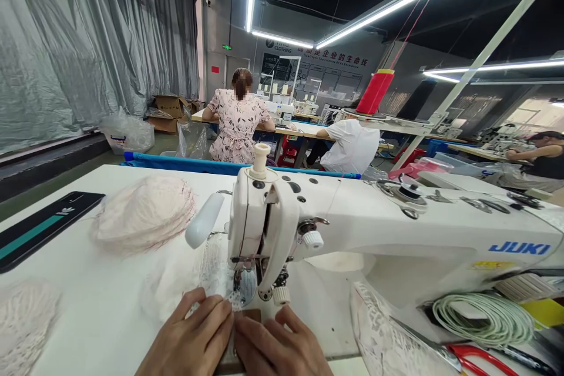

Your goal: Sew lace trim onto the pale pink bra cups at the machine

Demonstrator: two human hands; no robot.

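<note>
A white sewing machine (361,217) stands in front of me, and its presser foot (238,283) is down near my fingertips. White lace fabric (214,264) runs from under the machine's head to the left. My left hand (191,332) is closed, its fingertips pressing the lace just in front of the foot. Close beside it, my right hand (279,343) has its fingers bent and pinched at the lace's near edge. The fingers hide most of the cloth between the hands.
On the left lie a pile of cream fabric (143,211), a dark phone-like object (46,226) and more lace (26,323). Right of the hands are another lace piece (383,329), red-handled scissors (471,358) and coiled pale cord (484,317). Several people sit at tables beyond.
</note>
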